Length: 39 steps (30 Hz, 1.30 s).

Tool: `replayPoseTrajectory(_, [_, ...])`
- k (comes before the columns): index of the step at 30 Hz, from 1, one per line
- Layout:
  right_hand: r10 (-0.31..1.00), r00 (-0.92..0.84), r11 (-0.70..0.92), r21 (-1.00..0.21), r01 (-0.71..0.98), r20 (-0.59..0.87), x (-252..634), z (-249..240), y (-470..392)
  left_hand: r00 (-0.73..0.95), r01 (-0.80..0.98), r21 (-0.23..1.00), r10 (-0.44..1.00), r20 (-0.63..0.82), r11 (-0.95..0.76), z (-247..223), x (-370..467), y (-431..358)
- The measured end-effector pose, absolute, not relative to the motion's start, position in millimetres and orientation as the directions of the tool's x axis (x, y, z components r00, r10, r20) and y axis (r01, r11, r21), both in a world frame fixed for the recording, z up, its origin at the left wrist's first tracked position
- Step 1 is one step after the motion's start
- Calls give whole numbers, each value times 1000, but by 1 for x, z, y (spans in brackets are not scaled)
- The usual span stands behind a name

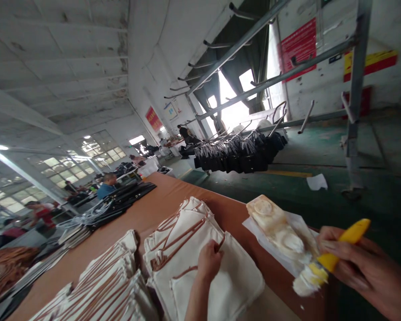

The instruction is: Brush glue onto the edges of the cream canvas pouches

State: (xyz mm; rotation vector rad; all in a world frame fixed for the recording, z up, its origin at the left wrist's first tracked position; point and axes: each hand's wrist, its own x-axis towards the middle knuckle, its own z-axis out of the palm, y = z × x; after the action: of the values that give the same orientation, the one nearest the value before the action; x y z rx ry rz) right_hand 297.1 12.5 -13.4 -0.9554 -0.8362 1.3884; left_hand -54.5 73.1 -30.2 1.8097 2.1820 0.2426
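My left hand is closed on a thin brown strap, over a pile of cream fabric pieces with brown trim. In my right hand is a brush with a yellow handle; its bristles are coated in a whitish paste. Just behind the brush, a paste-smeared container lies on a white sheet at the table's right edge. Another stack of cream pieces with brown straps is left of my left hand.
The brown table runs forward. Black pieces and pale cords lie along its left side. Beyond its right edge stands a metal rack with black items hanging. People sit working at the far left.
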Motion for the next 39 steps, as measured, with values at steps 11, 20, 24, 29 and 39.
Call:
replayPoseTrajectory(11, [966,-162,128,-920,-369,199,271,24,-22,136,558,830,984,-115,20,16,-4,-76])
replayPoseTrajectory(20, [773,-293,556,-823,-113,563,256,71,-62,132,319,945,983,-125,77,31,18,-147])
replayPoseTrajectory(24, [682,-421,609,-784,-125,597,249,69,-75,99,354,931,987,-130,87,41,26,-165])
replayPoseTrajectory(29, [631,-463,658,-746,-105,622,245,66,-76,120,329,941,985,-122,77,49,33,-183])
replayPoseTrajectory(39, [565,-471,719,-684,-121,678,247,67,-82,64,451,892,997,-35,2,38,32,-190])
